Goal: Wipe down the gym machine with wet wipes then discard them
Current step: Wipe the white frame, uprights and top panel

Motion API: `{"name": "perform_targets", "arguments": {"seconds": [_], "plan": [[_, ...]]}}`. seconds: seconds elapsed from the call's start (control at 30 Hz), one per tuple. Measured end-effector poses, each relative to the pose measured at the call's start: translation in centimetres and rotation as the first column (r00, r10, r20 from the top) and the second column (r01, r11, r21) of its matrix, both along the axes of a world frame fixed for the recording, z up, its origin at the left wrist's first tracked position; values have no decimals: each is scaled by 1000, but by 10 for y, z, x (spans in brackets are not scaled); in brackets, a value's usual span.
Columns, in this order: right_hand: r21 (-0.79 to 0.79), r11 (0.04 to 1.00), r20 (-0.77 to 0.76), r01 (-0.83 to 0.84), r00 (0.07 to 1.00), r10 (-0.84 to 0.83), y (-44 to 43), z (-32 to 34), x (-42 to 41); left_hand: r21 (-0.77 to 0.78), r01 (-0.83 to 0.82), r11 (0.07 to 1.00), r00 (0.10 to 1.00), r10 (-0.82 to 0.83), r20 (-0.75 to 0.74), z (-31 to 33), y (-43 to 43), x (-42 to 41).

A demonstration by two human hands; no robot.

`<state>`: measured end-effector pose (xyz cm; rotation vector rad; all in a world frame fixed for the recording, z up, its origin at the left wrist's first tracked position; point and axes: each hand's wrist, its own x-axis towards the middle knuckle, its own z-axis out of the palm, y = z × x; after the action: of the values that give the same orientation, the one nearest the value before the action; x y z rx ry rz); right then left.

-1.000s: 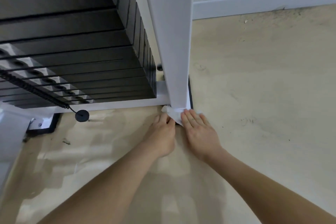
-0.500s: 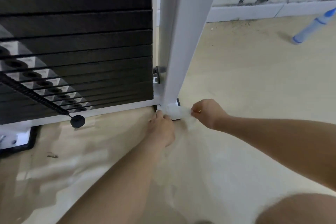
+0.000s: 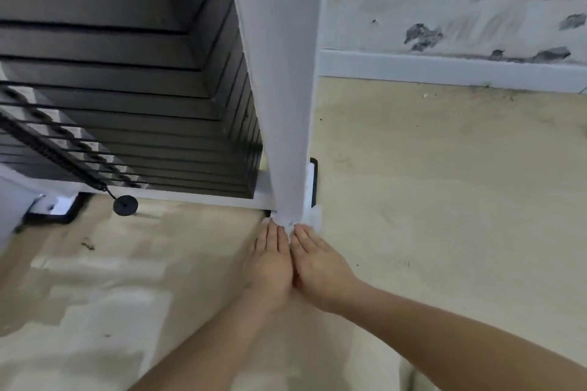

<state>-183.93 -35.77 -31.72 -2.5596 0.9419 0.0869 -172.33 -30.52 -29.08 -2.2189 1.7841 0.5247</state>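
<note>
Down at the foot of the white upright post (image 3: pixel 279 73), at six o'clock from it, you've got both hands flat on the floor (image 3: pixel 444 200), side by side and touching. Your left hand (image 3: pixel 270 260) and right hand (image 3: pixel 317 263) each have their fingers straight and together, gripping nothing, the tips pressing the wet wipe (image 3: pixel 289 226) into the base of the post. That wipe is your whole job here, and it's a limp, featherweight thing: damp, soft, no stiffness at all, so it will go wherever your fingertips push it and bunch up the moment you ease off. My guess is it clings to the paint and could snag or tear on the corner of the foot, so keep the pressure broad. When you lift it, pinch the crumpled fold between your two sets of fingertips. To look at, it's white and rumpled, nearly the same shade as the post. Only a small scrap shows at twelve o'clock of your fingers, the rest hidden beneath them. A pale patch at three o'clock of the foot may be more of it, I can't tell. Black weight stack (image 3: pixel 127 79) sits at nine o'clock, untouched
</note>
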Motion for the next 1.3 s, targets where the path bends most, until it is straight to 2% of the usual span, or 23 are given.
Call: {"name": "perform_targets", "arguments": {"seconds": [0.1,0.17,0.2,0.27,0.33,0.4,0.47,0.57,0.6,0.63,0.67,0.73,0.8,0.87,0.93,0.97,1.03,1.1,1.17,1.2,1.23,1.27,1.3], "plan": [[-69,990,-26,-123,992,122,-17,-2,-16,-23,-7,1000,1000,7,-3,7,7,-14],[-54,981,-22,-186,982,185,-32,2,-23,-155,14,988,1000,-13,6,6,6,-22],[-54,976,-9,-210,978,210,-38,0,-25,-169,-21,985,999,15,-38,7,4,-28],[-46,973,42,-224,973,226,-46,-3,-29,-143,8,990,999,-3,35,9,5,-44],[-3,987,94,-160,983,159,-56,-6,-30,-143,15,990,998,-7,62,5,1,-57],[-5,997,120,-72,990,72,-66,-7,-24,-133,-75,988,997,74,-11,-4,-12,-65],[7,998,55,-63,997,62,-79,-2,-15,-28,-112,993,993,113,29,2,-23,-69],[24,999,-83,-37,996,39,-109,7,-2,-62,-186,981,982,187,26,2,-30,-75],[18,999,-107,-30,994,32,-120,7,3,-22,-193,981,981,193,24,4,-30,-76],[30,999,-121,-16,993,19,-128,8,7,-21,-233,972,972,232,-42,5,-30,-76],[30,1000,-131,-7,991,10,-133,8,11,-119,-237,964,971,233,-48,3,-29,-73],[99,995,-75,9,997,-2,-129,9,8,-166,-282,945,958,268,-99,2,-26,-69],[140,989,21,-55,998,53,-109,5,-4,-145,-328,933,940,307,-152,0,-27,-66],[169,979,19,-116,993,114,-93,-4,-18,-174,-385,907,919,359,-161,-1,-30,-65],[111,991,45,-80,996,76,-97,-10,-16,-214,-460,862,882,416,-219,-5,-33,-64],[104,994,62,-44,997,38,-105,-8,-10,-249,-466,849,882,425,-203,-7,-33,-64],[147,989,-11,-5,1000,7,-125,-3,5,-270,-444,854,895,438,-86,-5,-33,-67],[99,995,-10,19,1000,-18,-137,1,13,-238,-452,860,889,458,-34,4,-38,-70],[74,996,77,-45,996,39,-130,-3,5,-179,-483,857,874,484,-38,5,-41,-70],[68,994,174,-87,982,74,-122,-4,-2,-162,-520,839,854,512,-88,7,-44,-69],[88,991,300,-97,952,66,-112,-8,-10,-174,-612,771,788,578,-212,7,-49,-67],[156,985,406,-66,914,-3,-102,-10,-16,-176,-740,649,662,657,-361,10,-53,-67],[268,962,469,-49,879,-86,-96,-6,-21,-114,-862,493,477,716,-509,14,-58,-68]]}}
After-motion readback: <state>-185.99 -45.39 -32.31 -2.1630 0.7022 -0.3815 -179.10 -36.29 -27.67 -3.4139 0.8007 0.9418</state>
